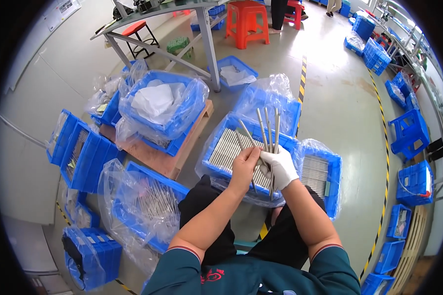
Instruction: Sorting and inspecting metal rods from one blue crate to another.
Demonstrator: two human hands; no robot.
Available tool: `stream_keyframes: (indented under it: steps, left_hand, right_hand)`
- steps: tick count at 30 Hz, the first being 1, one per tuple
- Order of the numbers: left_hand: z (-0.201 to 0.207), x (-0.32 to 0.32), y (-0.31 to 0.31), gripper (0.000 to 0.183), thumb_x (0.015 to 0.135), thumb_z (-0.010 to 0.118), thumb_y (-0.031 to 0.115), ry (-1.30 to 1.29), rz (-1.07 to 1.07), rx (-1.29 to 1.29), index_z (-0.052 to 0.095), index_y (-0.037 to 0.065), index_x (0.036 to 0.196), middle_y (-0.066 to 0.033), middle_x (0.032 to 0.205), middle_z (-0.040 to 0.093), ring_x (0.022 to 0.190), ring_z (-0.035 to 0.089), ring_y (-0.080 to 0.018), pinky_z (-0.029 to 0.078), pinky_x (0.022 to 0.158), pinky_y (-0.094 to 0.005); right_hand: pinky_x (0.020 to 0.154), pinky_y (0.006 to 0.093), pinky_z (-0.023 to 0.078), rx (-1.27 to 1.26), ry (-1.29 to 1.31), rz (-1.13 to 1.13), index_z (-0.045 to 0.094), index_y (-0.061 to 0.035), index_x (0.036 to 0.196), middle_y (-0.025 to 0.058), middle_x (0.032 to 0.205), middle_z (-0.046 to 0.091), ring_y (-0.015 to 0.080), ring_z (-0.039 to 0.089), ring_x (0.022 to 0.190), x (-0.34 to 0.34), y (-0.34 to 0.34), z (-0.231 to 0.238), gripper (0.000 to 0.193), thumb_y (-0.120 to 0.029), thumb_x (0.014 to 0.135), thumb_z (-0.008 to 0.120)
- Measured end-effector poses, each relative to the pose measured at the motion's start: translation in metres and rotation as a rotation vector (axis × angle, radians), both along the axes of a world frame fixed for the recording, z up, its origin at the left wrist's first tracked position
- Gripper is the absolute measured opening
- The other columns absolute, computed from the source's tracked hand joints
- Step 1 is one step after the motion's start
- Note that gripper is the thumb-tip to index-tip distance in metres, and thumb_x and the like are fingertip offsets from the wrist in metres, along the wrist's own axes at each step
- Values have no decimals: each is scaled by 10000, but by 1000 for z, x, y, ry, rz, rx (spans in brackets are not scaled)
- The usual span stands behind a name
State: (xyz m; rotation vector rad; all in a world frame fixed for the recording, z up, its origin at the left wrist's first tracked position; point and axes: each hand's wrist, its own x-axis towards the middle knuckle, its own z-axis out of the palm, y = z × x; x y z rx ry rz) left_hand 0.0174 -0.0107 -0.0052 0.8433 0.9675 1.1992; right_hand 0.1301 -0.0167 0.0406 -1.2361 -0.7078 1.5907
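Note:
My bare left hand is closed around thin metal rods that slant up and to the left. Beside it, my right hand, in a white glove, grips several more metal rods, fanned out and pointing upward. Both hands meet over a blue crate lined with clear plastic. Rows of metal rods lie side by side in this crate. The exact number of rods in each hand is hard to make out, since fingers cover their middles.
Another blue crate of rods stands at the right. To the left, a plastic-lined crate holds loose rods. Stacked crates sit on a wooden pallet. Beyond are a table leg and a red stool; people's legs show farther off.

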Motion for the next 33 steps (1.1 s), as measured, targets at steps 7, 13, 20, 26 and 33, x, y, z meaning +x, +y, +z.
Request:
stream_keyframes:
  steps: [7,13,20,26,33]
  left_hand:
    - [3,-2,5,235,948,483,272,-72,27,-68,570,62,887,48,629,474,514,386,-39,309,467,-208]
    - [1,-12,4,293,933,510,324,-232,-314,-225,535,67,796,30,628,419,497,356,-72,306,464,-217]
    - [-3,-4,1,319,927,513,372,-412,-614,-338,526,71,824,46,642,401,506,339,-54,299,472,-196]
    - [6,-4,-10,289,927,531,307,-295,-788,-440,551,47,801,25,600,423,492,389,-73,331,434,-212]
    - [4,-22,3,389,951,444,347,-462,-704,-323,592,31,779,-193,1043,613,983,619,-326,503,871,-442]
  right_hand:
    - [408,240,415,-14,-54,-9,547,-12,929,56,682,600,109,542,488,-1,6,-1,187,-153,816,592]
    - [347,223,230,15,-51,45,525,-83,833,-45,538,401,45,320,385,31,22,-2,168,-203,826,642]
    - [365,237,254,-43,-22,9,505,-103,721,-21,507,416,78,342,380,29,22,-4,215,-222,819,655]
    - [346,240,274,11,-67,-271,541,-66,721,-15,486,416,93,369,360,59,52,-25,237,-243,805,675]
    - [334,221,237,15,264,-251,470,-135,638,-61,468,358,54,321,351,106,54,-31,309,-286,872,605]
